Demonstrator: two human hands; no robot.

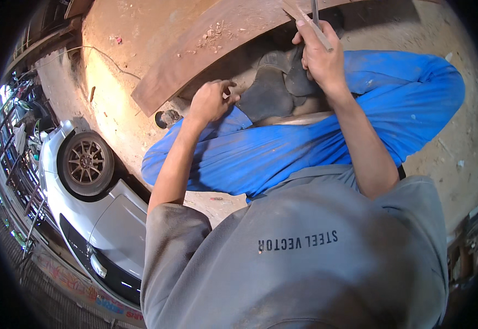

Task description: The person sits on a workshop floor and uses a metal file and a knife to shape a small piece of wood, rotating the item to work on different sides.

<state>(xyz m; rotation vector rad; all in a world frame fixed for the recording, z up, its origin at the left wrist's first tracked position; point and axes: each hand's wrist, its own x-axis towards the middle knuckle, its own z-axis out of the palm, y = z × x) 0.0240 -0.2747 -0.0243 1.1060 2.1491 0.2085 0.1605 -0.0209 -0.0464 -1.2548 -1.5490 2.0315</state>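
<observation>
My right hand (324, 60) is raised over the far edge of my lap, its fingers closed round a thin, flat wooden strip (320, 35). A dark, narrow metal rod (315, 12) stands up beside the strip at the same fingers; its lower end is hidden. Near my left knee, my left hand (210, 102) has loosely bent fingers, with a gap between thumb and forefinger and nothing visible in it. Beyond both hands lies a long brown wooden board (165, 77), with wood chips (214, 37) scattered on top. My dark footwear (266, 96) rests between the hands and partly under the board's near edge.
I sit cross-legged in blue trousers (272, 148) on a dusty floor (442, 159). At the left stands a silver-white car (99, 211) with a bronze-spoked wheel (87, 163). A small dark round object (168, 118) lies by my left knee. A thin cable (104, 54) crosses the floor.
</observation>
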